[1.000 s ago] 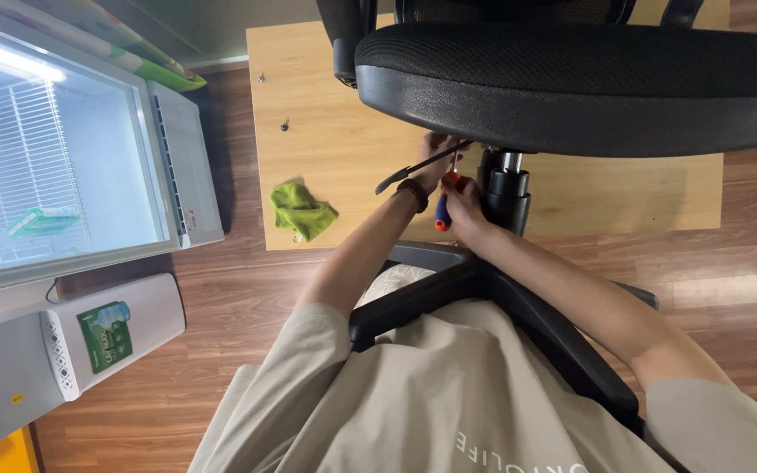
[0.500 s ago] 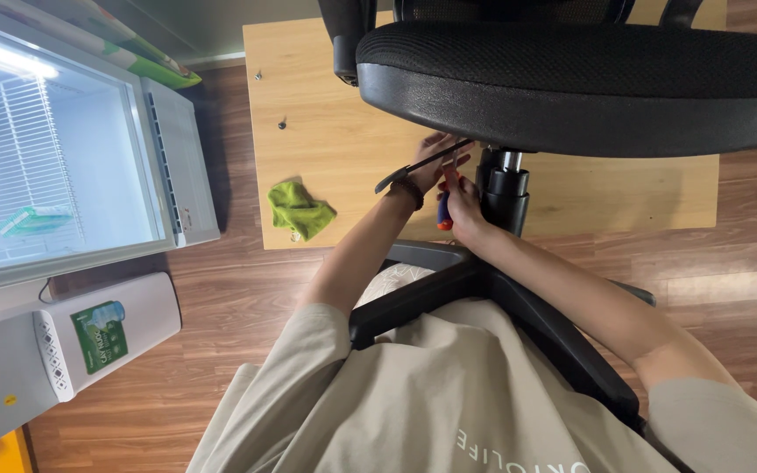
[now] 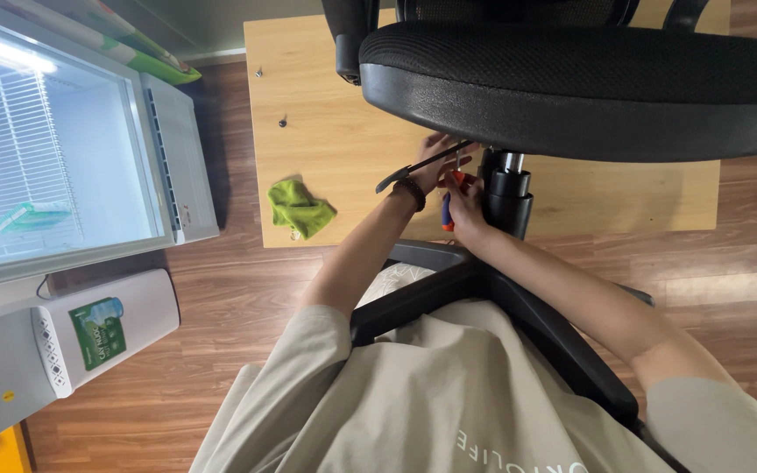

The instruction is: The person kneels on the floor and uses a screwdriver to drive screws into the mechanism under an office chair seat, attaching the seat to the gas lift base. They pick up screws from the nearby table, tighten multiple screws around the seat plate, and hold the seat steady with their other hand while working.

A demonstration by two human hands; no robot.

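Observation:
A black office chair's seat point(image 3: 589, 83) fills the top of the view, over its gas column point(image 3: 506, 193) and star base point(image 3: 484, 289). My left hand point(image 3: 431, 162), with a dark bead bracelet on the wrist, reaches up under the seat's front edge, and a thin black lever point(image 3: 409, 171) crosses in front of it. Whether it grips anything is hidden. My right hand point(image 3: 464, 208) is just left of the column, closed around a screwdriver point(image 3: 447, 213) with a red and blue handle that points up toward the seat's underside.
A light wooden board point(image 3: 335, 131) lies on the wood floor under the chair, with a crumpled green cloth point(image 3: 298, 208) and two small screws point(image 3: 282, 122) on it. An open white fridge point(image 3: 63, 158) and a white appliance point(image 3: 89, 337) stand at the left.
Both hands stay under the seat beside the column. My left hand has edged slightly further up under the seat; the screwdriver has hardly moved.

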